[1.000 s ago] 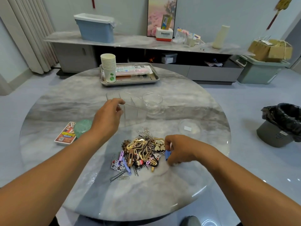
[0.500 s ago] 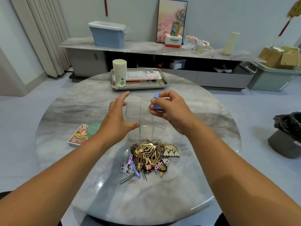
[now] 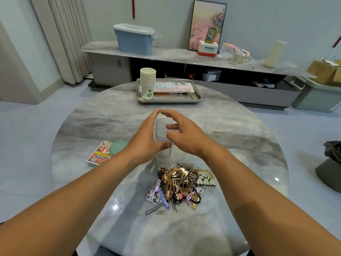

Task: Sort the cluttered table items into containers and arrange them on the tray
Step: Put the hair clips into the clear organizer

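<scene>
A clear ribbed container stands on the round marble table, just behind a pile of hair clips and bobby pins. My left hand wraps round the container's left side, thumb across its front. My right hand hovers over the container's open top with fingers loosely spread and nothing visible in them. The blue clip is out of sight. A steel tray sits at the table's far edge with a stack of paper cups and a pink packet on it.
A card packet and a green round item lie to the left of my left arm. A clear glass bowl shows behind my right hand. A black-lined bin stands on the floor to the right.
My right hand carried a blue clip from the pile up over the container and no longer shows it. My left hand closed in round the container's side.
</scene>
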Demonstrator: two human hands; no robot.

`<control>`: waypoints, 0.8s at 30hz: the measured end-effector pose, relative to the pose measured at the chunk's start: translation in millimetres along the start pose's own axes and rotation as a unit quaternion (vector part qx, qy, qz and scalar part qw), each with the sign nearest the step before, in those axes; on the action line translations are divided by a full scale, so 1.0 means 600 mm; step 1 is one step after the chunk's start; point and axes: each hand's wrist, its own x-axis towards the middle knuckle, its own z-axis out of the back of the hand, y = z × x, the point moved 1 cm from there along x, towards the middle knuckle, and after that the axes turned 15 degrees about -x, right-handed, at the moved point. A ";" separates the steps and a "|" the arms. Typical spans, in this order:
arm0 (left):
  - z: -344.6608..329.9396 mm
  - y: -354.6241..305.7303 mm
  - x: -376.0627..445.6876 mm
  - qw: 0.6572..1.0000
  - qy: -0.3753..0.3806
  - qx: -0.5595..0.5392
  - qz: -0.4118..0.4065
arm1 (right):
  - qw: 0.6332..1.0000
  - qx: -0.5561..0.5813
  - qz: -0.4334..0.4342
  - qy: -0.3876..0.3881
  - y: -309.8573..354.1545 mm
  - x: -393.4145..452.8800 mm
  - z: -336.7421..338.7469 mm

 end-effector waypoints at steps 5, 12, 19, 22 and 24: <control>-0.009 0.004 -0.001 0.994 -0.017 0.107 -0.019 | 0.987 -0.073 -0.082 -0.121 -0.018 -0.009 0.045; -0.012 0.009 -0.001 0.980 -0.087 0.181 -0.002 | 0.927 -0.198 -0.254 0.193 -0.086 -0.076 0.083; -0.030 -0.037 -0.028 0.964 -0.137 0.217 -0.069 | 0.897 -0.304 -0.186 0.263 -0.136 -0.114 0.024; -0.062 -0.039 -0.059 0.974 -0.015 0.222 -0.049 | 0.916 -0.286 -0.168 0.225 -0.149 -0.118 0.013; -0.078 -0.023 -0.077 0.967 0.073 0.243 0.007 | 0.924 -0.257 -0.179 0.219 -0.154 -0.121 0.013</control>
